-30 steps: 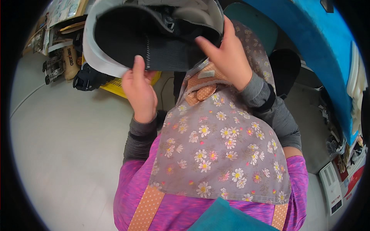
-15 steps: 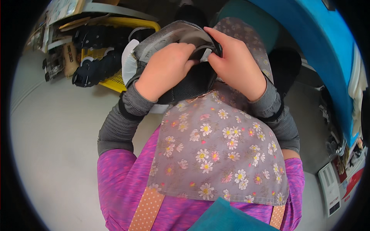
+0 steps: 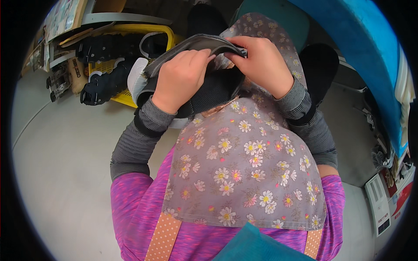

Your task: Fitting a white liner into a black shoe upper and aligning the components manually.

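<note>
A black boot upper (image 3: 212, 89) with a grey padded lining rests on my lap, its opening tilted toward me. A white curved piece (image 3: 136, 75) shows at its left side. My left hand (image 3: 180, 78) is closed on the near-left part of the opening, fingertips bent over the edge and partly inside. At the right end of the rim, my right hand (image 3: 263, 65) pinches the dark edge between thumb and fingers. The two hands are a short way apart across the opening. Much of the upper's left side lies hidden behind my left hand.
At the left stands a yellow basket (image 3: 126, 98) with several similar black uppers (image 3: 109, 80) in and over it. A tan shoe last (image 3: 76, 76) is beside it, below a shelf (image 3: 126, 18). A blue curved surface (image 3: 361, 48) rises at right. A flowered apron (image 3: 244, 174) covers my lap.
The upper's opening has tipped and narrowed, so less grey lining shows. My left hand has moved slightly down and left. My right hand stays on the rim, its fingers lower over the edge.
</note>
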A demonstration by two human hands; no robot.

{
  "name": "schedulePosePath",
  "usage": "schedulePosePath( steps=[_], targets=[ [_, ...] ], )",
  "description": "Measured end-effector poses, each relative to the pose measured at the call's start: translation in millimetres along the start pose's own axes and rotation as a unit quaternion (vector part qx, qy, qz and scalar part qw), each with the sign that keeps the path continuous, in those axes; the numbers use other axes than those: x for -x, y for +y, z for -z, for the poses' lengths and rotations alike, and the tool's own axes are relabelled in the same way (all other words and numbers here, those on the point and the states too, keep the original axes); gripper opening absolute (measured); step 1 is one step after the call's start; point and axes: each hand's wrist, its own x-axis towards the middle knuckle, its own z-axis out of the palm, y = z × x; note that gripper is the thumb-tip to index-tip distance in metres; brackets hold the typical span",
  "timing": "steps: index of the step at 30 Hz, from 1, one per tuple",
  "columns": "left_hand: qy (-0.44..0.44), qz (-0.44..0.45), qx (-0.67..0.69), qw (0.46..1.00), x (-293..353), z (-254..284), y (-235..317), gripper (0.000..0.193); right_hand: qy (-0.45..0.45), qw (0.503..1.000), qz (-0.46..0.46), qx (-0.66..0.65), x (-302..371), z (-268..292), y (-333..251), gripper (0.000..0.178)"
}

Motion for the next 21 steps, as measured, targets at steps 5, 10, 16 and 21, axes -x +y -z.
schedulePosePath(
  steps=[5,10,16,21],
  targets=[
    [0.041,-0.016,0.000,0.999,-1,-5,-9,0.016,0.003,0.999,0.037,0.030,-1,-4,0,0.023],
    [0.084,-0.028,-0.013,0.996,-6,-8,-14,0.017,0.010,0.994,0.087,0.058,-2,-11,5,0.021],
    [0.045,0.032,-0.037,0.998,-2,-11,-10,0.020,-0.015,0.994,0.073,0.074,-3,-5,6,0.028],
    [0.059,0.031,0.025,0.997,-6,-8,-4,0.016,-0.032,0.993,0.083,0.076,-14,0,11,0.035]
  ],
)
